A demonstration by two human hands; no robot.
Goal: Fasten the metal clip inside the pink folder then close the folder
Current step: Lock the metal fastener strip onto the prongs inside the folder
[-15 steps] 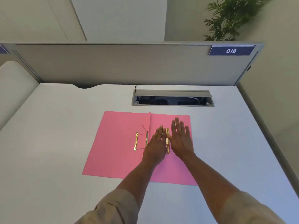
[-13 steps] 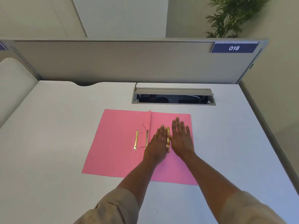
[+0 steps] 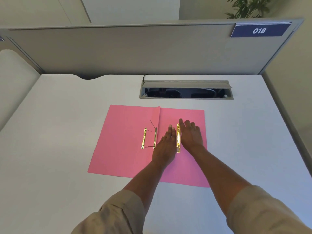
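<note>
A pink folder (image 3: 125, 149) lies open and flat on the white desk. A gold metal clip bar (image 3: 178, 138) lies on its right leaf, between my two hands. My left hand (image 3: 166, 146) rests flat just left of the bar, fingers together and touching it. My right hand (image 3: 190, 135) lies flat just right of the bar, fingers spread a little. On the left leaf lies a second gold bar (image 3: 144, 138), and a metal strip (image 3: 155, 137) with thin upright prongs sits beside the fold.
An open cable tray (image 3: 185, 92) with a grey lid is sunk into the desk behind the folder. A grey partition (image 3: 118, 49) with a blue "018" label (image 3: 259, 30) closes the far edge. A side panel stands at the right.
Both hands stay flat beside the gold bar. My right fingers have curled back slightly. The camera has tilted down a little.
</note>
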